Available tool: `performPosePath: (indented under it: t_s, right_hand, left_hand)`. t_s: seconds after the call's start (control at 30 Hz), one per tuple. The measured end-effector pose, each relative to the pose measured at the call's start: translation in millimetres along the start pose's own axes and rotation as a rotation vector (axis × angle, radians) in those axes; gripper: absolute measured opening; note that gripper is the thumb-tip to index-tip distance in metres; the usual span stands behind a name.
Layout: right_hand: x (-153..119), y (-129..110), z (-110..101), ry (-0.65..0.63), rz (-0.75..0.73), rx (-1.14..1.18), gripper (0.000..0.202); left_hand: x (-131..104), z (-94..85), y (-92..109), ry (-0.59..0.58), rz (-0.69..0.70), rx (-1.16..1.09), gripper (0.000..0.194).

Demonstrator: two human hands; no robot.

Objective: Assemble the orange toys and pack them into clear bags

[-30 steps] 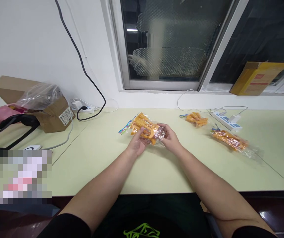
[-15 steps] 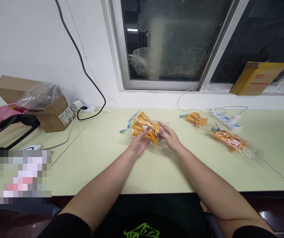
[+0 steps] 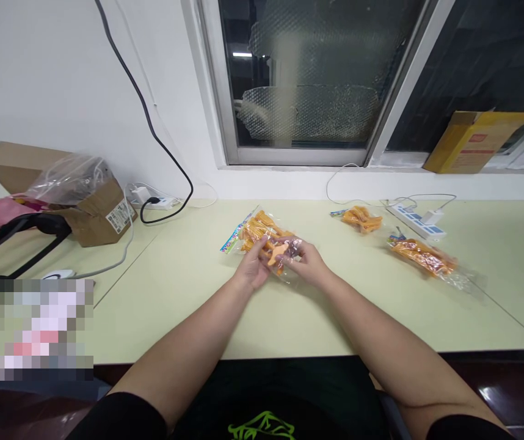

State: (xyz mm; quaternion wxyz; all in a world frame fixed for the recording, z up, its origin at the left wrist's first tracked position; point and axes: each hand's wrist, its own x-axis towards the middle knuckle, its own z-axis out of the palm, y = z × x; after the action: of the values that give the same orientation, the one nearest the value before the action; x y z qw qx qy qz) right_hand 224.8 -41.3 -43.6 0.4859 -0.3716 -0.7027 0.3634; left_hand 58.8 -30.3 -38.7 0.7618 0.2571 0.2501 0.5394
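Note:
A clear plastic bag of orange plastic pieces, with a colourful printed header at its left end, lies between my hands over the table. My left hand is closed on the bag's near side, thumb on top. At the bag's right end, the fingers of my right hand are closed on the plastic. One paler orange piece shows between my two hands; its exact shape is hard to make out. Some of the fingertips are hidden by the film and the pieces.
Two more bags of orange pieces, a small bag and a longer bag, lie to the right beside a power strip. An opened cardboard box and black straps occupy the left. A black cable hangs down the wall.
My right hand has turned, its thumb now over the front of the bag. The bag's header has spread flatter, and the paler piece has come into view between my hands.

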Motion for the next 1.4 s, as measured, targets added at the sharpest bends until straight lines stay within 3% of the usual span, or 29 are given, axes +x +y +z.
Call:
performPosePath:
  t_s: [0.1,0.23,0.47,0.63,0.87,1.13,1.4]
  right_hand:
    - [-1.3,-3.0,1.7,-0.034,0.013,-0.035,0.057]
    - [-0.8,-1.3,3.0,0.036,0.052,-0.062,0.073]
    - [-1.3,-10.2,-4.7,-0.058,0.049,-0.18,0.063]
    - [-0.8,-17.2,-11.0,-0.135,-0.052,-0.233,0.061]
    - [0.6,-6.9,-5.9,-0.024,-0.001,-0.285,0.061]
    - [1.1,-1.6,-6.8,0.078,0.161,-0.11,0.049]
    - [0.5,-5.4,-10.3,0.171,0.118,-0.207,0.043]
  left_hand:
    - [-0.7,0.5,1.1,0.022,-0.021,0.021,0.038]
    - [-3.5,3.8,3.6,0.014,-0.028,0.041,0.037]
    - [-4.6,6.8,4.9,-0.007,-0.032,0.082,0.04]
    - [-2.6,7.5,4.3,0.087,-0.008,0.113,0.039]
    - [-1.4,7.5,2.6,0.059,-0.036,0.09,0.036]
    - [2.6,0.3,0.0,0.04,-0.019,0.136,0.041]
    - [0.4,1.8,2.3,0.034,-0.054,0.13,0.037]
